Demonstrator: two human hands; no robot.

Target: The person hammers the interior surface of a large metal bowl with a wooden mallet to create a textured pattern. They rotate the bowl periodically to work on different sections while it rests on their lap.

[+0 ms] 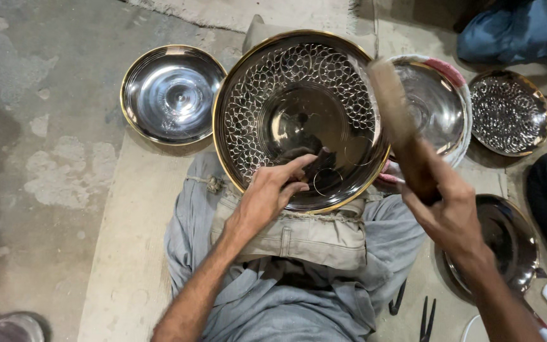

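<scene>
A pale mat (128, 253) on the concrete floor (26, 126) carries a plain steel bowl (171, 94).
</scene>
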